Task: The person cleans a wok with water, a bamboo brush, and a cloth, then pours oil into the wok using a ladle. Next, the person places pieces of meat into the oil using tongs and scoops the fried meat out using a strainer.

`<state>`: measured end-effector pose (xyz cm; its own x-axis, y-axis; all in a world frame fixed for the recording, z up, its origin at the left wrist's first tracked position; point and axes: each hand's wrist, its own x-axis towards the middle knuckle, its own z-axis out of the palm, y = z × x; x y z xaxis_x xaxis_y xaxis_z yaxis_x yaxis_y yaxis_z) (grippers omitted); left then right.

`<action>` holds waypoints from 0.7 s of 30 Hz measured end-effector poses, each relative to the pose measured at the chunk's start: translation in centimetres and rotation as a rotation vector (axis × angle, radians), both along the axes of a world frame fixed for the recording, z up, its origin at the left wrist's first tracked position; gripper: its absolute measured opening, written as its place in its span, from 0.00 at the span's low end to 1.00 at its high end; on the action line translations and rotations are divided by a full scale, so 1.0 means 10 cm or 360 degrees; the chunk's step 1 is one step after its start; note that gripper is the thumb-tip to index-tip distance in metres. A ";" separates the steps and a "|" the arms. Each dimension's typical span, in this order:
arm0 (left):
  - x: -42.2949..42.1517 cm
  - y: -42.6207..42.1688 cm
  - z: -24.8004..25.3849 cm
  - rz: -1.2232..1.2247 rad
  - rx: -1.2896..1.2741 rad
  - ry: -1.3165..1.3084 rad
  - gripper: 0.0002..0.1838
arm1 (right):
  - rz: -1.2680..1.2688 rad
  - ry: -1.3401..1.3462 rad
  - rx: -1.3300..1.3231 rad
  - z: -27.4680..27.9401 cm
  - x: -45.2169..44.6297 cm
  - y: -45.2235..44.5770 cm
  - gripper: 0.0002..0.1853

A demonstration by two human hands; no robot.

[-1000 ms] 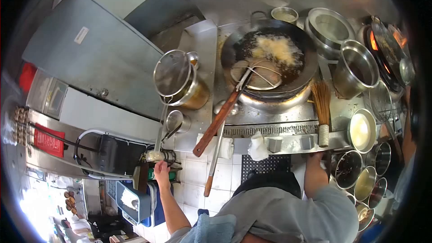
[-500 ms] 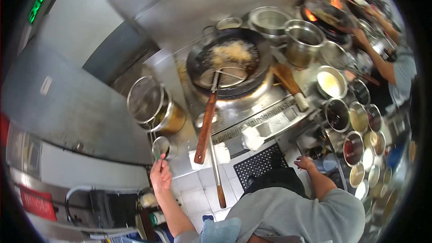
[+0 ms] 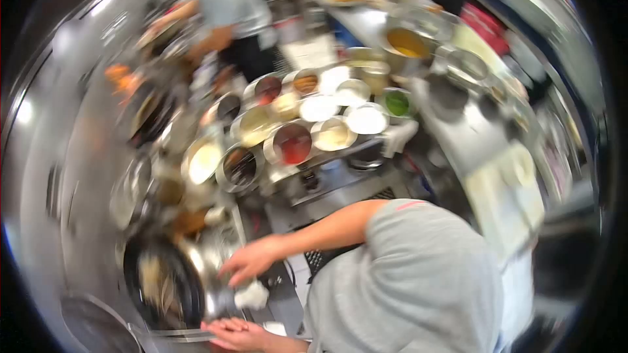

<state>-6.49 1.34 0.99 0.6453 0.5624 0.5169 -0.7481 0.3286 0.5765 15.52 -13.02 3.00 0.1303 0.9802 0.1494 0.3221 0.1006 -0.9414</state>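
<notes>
Motion blur softens the view. At the bottom left, my left hand [image 3: 234,333] is closed around the end of a metal handle, which seems to belong to the round strainer [image 3: 95,323] at the lower left edge. My right hand [image 3: 252,261] reaches left over the stove's front edge, palm down, fingers loosely apart, with nothing visible in it. Just below it lies a crumpled white cloth [image 3: 252,295]. Left of both hands sits a black wok [image 3: 134,281] with pale food in oil.
Several metal containers stand ahead, including one of red sauce [image 3: 292,144] and one of pale yellow liquid [image 3: 204,162]. A co-worker [image 3: 235,6] stands at the upper left beside a flaming burner [image 3: 123,82]. A long counter [image 3: 487,150] runs along the right.
The view has swung far to the right, putting the wok at lower left and the containers in front. My right arm now stretches across towards the stove.
</notes>
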 end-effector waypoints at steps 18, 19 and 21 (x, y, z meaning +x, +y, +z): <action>1.35 -0.94 0.21 0.0082 0.1544 0.1233 0.12 | -0.0553 0.0571 0.0291 0.31 0.65 -0.45 0.11; 1.25 -0.91 0.27 0.0120 0.1883 0.1171 0.09 | -0.0598 0.0572 0.0441 0.18 0.71 -0.42 0.12; 1.02 -0.96 0.30 0.0469 0.1724 0.1306 0.05 | -0.0858 -0.0090 0.0471 -0.01 0.80 -0.40 0.15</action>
